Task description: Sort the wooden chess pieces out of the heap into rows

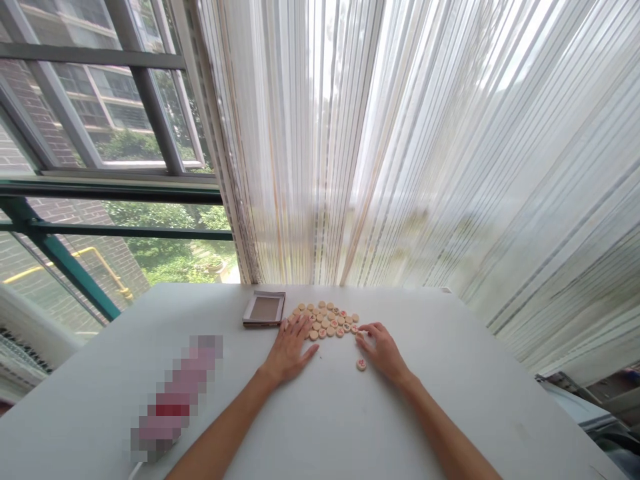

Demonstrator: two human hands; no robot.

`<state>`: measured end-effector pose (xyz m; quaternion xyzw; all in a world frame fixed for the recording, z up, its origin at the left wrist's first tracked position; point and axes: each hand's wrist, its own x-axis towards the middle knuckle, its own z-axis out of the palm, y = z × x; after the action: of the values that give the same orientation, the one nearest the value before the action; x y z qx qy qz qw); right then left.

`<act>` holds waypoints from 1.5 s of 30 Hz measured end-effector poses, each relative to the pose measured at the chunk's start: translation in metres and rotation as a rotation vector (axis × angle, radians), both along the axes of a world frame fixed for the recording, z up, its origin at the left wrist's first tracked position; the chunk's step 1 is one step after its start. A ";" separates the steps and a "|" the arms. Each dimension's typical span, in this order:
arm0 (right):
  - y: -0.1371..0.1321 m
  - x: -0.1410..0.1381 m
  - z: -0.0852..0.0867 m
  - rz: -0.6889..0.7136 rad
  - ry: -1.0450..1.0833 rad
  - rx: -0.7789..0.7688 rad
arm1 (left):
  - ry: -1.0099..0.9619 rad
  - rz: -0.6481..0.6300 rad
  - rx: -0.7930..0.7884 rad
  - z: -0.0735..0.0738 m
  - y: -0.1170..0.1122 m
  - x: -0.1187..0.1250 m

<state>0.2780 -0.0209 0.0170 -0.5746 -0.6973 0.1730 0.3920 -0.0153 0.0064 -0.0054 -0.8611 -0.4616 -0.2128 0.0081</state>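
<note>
- Wood-look discs [331, 331]: lower-ctr of frame, loose cluster; prob. light, hard, slick; pinch by rim.
- L hand [289, 350]: flat, fingers spread over cluster's left end, no grip seen.
- R hand [380, 347]: half-curled at right edge; can't tell if pinching.

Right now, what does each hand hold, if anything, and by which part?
The left hand lies spread over round pieces, gripping nothing visible. The right hand has fingertips at the edge of one piece; whether it's held cannot be told.
</note>
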 end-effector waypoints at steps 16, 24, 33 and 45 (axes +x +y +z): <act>0.023 0.007 -0.005 0.023 -0.106 0.008 | -0.019 0.038 -0.037 -0.008 0.029 0.007; 0.042 -0.003 0.009 0.117 -0.192 0.086 | -0.039 0.006 0.034 0.000 0.006 0.007; 0.064 -0.018 0.009 0.272 -0.329 0.025 | -0.017 -0.059 0.026 0.003 -0.029 -0.009; 0.090 -0.011 0.008 0.150 -0.361 -0.089 | -0.100 -0.045 -0.006 0.009 -0.035 -0.009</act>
<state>0.2674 0.0686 0.0253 -0.5595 -0.7887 0.1265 0.2212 -0.0243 -0.0284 0.0039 -0.8596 -0.4426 -0.2543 -0.0223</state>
